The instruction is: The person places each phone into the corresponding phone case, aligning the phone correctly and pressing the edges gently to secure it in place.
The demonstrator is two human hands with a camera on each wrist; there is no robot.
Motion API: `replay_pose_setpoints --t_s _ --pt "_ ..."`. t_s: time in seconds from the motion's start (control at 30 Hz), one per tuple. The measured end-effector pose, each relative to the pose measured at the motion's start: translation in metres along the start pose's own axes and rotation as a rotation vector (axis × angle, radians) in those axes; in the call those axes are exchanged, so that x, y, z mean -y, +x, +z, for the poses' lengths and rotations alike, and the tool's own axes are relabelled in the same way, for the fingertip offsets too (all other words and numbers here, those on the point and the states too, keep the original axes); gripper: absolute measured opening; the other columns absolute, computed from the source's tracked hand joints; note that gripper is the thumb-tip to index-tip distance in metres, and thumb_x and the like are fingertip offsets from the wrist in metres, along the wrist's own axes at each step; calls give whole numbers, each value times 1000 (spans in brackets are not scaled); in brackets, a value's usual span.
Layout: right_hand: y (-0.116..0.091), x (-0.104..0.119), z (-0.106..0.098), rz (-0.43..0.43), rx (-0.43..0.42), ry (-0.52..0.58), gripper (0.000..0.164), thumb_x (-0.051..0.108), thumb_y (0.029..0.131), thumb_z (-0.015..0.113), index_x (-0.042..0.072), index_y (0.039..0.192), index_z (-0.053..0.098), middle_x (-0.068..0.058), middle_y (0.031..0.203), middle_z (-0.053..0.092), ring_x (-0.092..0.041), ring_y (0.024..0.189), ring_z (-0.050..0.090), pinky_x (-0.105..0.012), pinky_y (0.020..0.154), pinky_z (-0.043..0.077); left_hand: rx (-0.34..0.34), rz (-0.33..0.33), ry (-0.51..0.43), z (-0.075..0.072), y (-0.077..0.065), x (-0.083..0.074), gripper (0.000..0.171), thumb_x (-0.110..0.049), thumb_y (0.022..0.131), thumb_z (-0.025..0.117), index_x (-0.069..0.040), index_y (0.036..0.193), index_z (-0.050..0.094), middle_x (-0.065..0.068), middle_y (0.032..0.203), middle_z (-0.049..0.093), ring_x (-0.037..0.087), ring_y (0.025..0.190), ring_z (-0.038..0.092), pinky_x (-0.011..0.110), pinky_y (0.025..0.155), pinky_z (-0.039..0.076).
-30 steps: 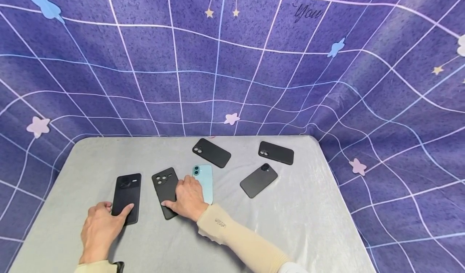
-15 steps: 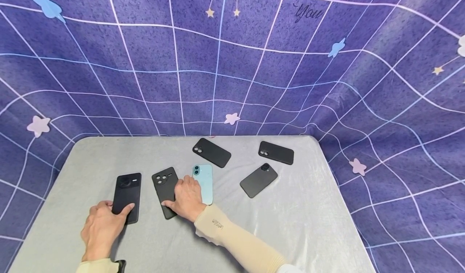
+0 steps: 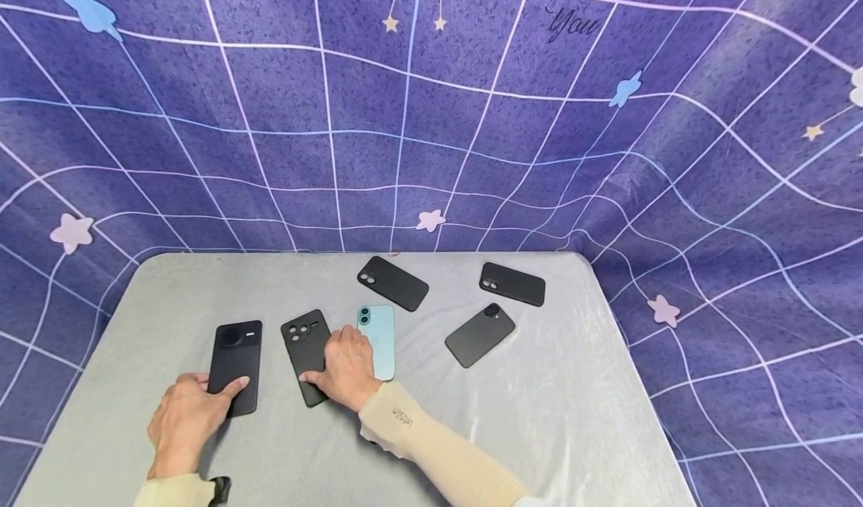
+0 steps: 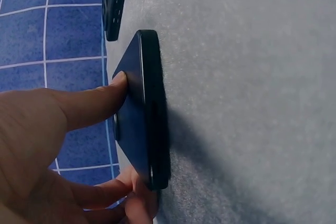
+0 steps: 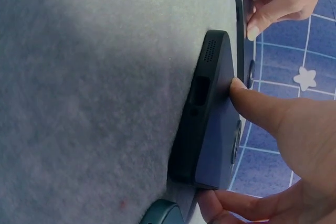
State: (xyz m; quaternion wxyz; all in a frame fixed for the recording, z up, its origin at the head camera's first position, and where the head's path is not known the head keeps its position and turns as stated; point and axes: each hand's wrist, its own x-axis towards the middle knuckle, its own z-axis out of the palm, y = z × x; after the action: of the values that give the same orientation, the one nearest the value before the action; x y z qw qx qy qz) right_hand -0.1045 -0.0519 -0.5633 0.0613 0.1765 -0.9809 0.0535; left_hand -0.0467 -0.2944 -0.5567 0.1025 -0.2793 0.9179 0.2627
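Observation:
On the left of the head view a black phone lies back up, its round camera bump at the far end. My left hand grips its near part, thumb on the back and fingers along the left edge. To the right, a black phone case with camera cutouts lies outer side up. My right hand holds it by the right side, its thumb on the back and fingers at the edge. Close by that hand lies a light blue phone, partly covered by it.
A second black case lies near the table's back edge. Another black case and a dark grey phone are farther right. All rest on a grey cloth-covered table, with a purple gridded curtain behind.
Both hands keep their holds on the phone and the case, which stay where they were. The right forearm has shifted slightly to the left.

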Motion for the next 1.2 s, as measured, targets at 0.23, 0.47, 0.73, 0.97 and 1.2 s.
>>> replay_pose_setpoints --t_s 0.23,0.47,0.73,0.97,1.2 --pt "-2 1 2 7 -8 38 71 78 74 84 14 95 64 3 85 50 -12 80 52 -25 71 46 -5 -22 -20 0 -1 1 95 -66 91 76 10 142 50 36 137 58 61 123 55 70 91 48" --pt "-4 1 3 -5 -19 75 69 74 75 87 13 97 61 3 85 49 -11 79 50 -24 72 46 -45 11 -49 1 0 5 94 -69 89 76 9 138 55 33 134 62 59 121 58 68 87 49" --pt "-5 -2 -2 -2 6 214 67 57 80 93 7 117 67 0 96 61 -12 89 61 -24 80 53 -86 31 -107 4 -2 4 83 -56 93 79 14 131 55 37 127 62 59 119 56 69 98 46" --pt "-5 -7 -8 -23 21 341 57 39 85 93 6 123 67 -2 104 66 -12 96 64 -24 85 55 -102 44 -158 4 -6 5 74 -47 98 76 14 133 54 36 121 66 53 113 61 65 99 46" --pt "-11 -15 -11 -31 3 388 45 28 92 85 5 127 70 -4 112 70 -14 99 68 -24 86 57 -85 25 -209 3 -10 6 73 -51 100 71 10 137 54 34 123 69 51 117 63 62 98 46"
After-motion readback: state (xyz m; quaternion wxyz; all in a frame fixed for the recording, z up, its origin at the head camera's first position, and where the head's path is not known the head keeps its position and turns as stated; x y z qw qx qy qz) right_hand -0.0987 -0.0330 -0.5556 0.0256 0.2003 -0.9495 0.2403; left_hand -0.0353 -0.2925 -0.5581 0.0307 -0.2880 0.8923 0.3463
